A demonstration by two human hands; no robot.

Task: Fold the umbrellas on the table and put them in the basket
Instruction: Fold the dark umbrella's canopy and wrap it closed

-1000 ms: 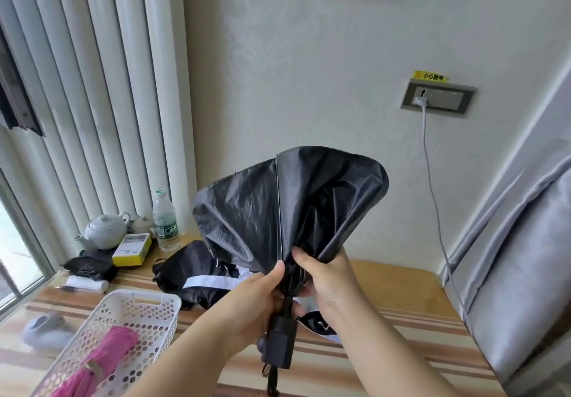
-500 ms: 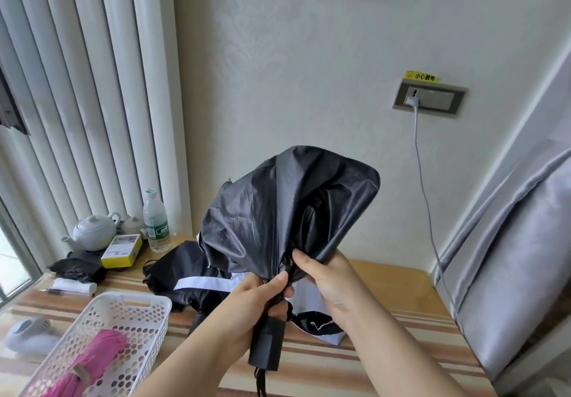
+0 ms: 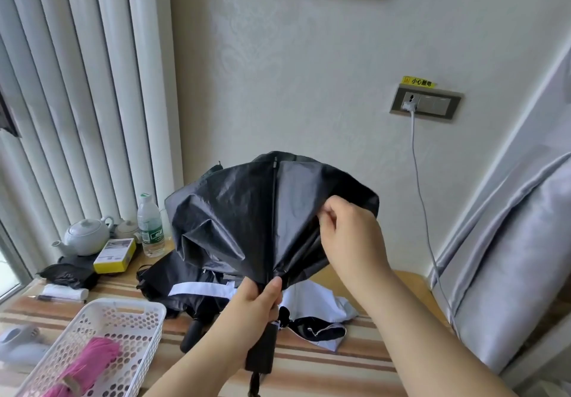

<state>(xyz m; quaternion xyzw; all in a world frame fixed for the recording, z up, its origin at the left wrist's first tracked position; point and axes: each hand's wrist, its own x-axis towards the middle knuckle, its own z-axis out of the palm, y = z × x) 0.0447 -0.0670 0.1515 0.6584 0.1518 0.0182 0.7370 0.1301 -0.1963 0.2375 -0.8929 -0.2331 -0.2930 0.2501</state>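
Umbrella (image 3: 247, 211): black, held in the air above the surface, long axis 6 to 12 o'clock.
Left hand (image 3: 250, 310): grips the canopy base.
Right hand (image 3: 352, 236): pinches fabric at 2 o'clock, nearer the loose edge.
Basket (image 3: 123, 313): 8 o'clock.

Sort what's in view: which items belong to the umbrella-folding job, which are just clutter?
Job:
black umbrella, held by left hand and right hand
black-and-white umbrella on the table
pink umbrella, already in the white basket

Clutter:
teapot
water bottle
yellow box
charger cable
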